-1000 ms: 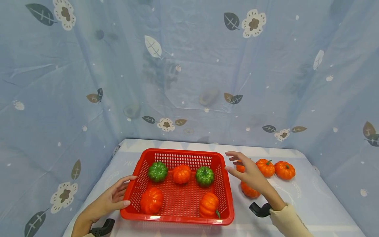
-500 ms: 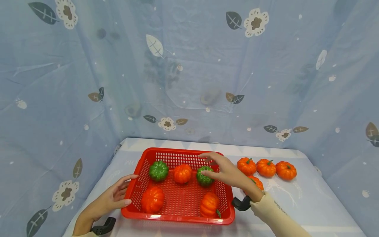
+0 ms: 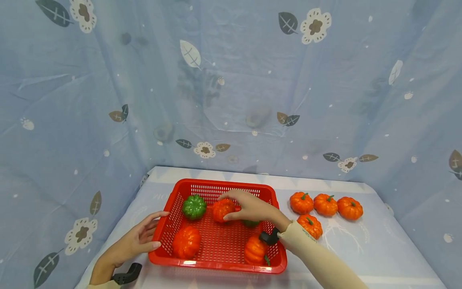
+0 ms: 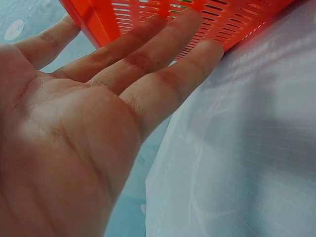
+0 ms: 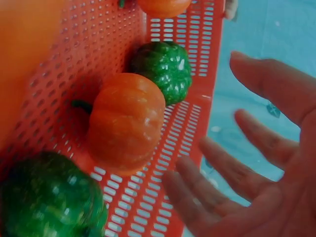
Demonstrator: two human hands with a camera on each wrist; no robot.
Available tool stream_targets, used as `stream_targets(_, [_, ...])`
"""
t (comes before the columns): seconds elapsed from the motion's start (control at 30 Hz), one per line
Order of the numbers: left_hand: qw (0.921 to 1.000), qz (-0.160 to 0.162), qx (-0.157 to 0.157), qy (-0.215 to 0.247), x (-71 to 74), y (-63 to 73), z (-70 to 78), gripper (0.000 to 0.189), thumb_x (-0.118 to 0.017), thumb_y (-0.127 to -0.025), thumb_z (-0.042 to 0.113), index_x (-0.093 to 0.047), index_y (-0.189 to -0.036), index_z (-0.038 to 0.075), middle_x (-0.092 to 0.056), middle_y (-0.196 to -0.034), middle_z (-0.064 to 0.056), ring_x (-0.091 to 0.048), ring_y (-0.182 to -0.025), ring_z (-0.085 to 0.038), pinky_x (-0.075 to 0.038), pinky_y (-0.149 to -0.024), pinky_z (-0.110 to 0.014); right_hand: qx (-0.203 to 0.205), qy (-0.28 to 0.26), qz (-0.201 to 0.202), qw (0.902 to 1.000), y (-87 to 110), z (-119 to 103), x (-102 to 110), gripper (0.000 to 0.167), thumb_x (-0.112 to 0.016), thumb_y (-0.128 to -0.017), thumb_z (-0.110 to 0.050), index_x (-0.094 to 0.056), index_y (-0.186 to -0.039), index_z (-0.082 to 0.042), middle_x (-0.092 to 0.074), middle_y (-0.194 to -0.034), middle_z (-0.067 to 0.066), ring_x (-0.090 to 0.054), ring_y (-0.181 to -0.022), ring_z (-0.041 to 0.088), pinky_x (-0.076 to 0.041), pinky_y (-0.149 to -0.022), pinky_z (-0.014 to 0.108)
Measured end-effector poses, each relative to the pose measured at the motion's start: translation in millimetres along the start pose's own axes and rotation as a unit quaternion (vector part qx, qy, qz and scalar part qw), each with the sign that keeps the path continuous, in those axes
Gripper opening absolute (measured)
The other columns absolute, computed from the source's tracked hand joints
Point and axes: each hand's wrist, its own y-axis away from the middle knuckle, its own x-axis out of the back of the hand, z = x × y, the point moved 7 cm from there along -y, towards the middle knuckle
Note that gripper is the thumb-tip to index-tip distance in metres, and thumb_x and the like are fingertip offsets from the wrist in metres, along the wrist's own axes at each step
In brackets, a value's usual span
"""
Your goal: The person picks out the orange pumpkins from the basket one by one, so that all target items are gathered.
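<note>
A red perforated plastic basket (image 3: 202,263) holds small orange and green pumpkins. My left hand (image 3: 130,240) is at its left side; the fingers, nearly straight in the left wrist view, lie against the basket wall (image 4: 101,24), with the thumb by the rim. Over the basket's back middle, my right hand (image 3: 249,205) hovers with thumb and fingers spread about an orange pumpkin (image 3: 220,209). In the right wrist view those fingers stand apart from the orange pumpkin (image 5: 126,123). One green pumpkin (image 3: 194,207) sits left of it; another green pumpkin (image 3: 250,223) is mostly hidden under the right hand.
Two more orange pumpkins lie in the basket, at front left (image 3: 186,242) and front right (image 3: 254,249). Several orange pumpkins (image 3: 325,204) rest on the pale table cloth (image 3: 364,257) right of the basket. A patterned blue curtain (image 3: 231,96) surrounds the table.
My right hand has moved left from outside the basket's right rim, across the right green pumpkin, to the middle orange one. My left hand stays at the left side.
</note>
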Motion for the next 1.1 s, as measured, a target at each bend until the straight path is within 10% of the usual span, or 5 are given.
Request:
stream_targets(0.3, [1.0000, 0.005, 0.007, 0.001, 0.7, 1.3, 0.0, 0.077, -0.068, -0.095, 0.004, -0.028, -0.160, 0.015, -0.032, -0.155, -0.033, -0.045, -0.135, -0.047, -0.056, -0.097, -0.037, -0.012, 0.077, -0.078, 0.9939, -23.5, 1.3, -18.8, 0.057, -0.084, -0.087, -0.032, -0.065, -0.138, -0.014, -0.063, -0.139, 0.000, -0.051, -0.131, 0.018, -0.034, -0.117, 0.041])
stream_targets(0.6, [1.0000, -0.002, -0.003, 0.005, -0.4, 0.2, 0.8, 0.077, -0.067, -0.095, 0.003, -0.028, -0.160, 0.015, -0.032, -0.155, -0.033, -0.047, -0.133, -0.047, -0.056, -0.096, -0.039, -0.052, 0.152, -0.077, 0.9840, -38.0, 4.2, -26.3, 0.055, -0.086, -0.085, -0.032, -0.067, -0.135, -0.017, -0.060, -0.140, 0.004, -0.046, -0.137, 0.025, -0.028, -0.119, 0.050])
stream_targets(0.87, [1.0000, 0.003, 0.004, 0.007, 0.9, 0.3, -0.5, 0.077, -0.068, -0.095, 0.005, -0.028, -0.160, 0.016, -0.032, -0.155, -0.033, -0.047, -0.134, -0.047, -0.056, -0.096, -0.039, -0.101, 0.195, -0.051, 0.9743, -39.7, 10.8, -27.5, 0.052, -0.090, -0.079, -0.032, -0.072, -0.128, -0.028, -0.053, -0.134, 0.005, -0.046, -0.119, 0.030, -0.050, -0.094, 0.042])
stream_targets(1.1, [1.0000, 0.000, 0.004, 0.008, 1.1, -0.2, -1.6, 0.078, -0.068, -0.095, 0.004, -0.028, -0.160, 0.015, -0.031, -0.156, -0.034, -0.047, -0.134, -0.047, -0.056, -0.096, -0.039, -0.070, 0.166, -0.059, 0.9820, -37.3, 11.8, -24.6, 0.047, -0.091, -0.077, -0.021, -0.065, -0.116, -0.021, -0.063, -0.118, -0.007, -0.054, -0.113, 0.015, -0.040, -0.102, 0.038])
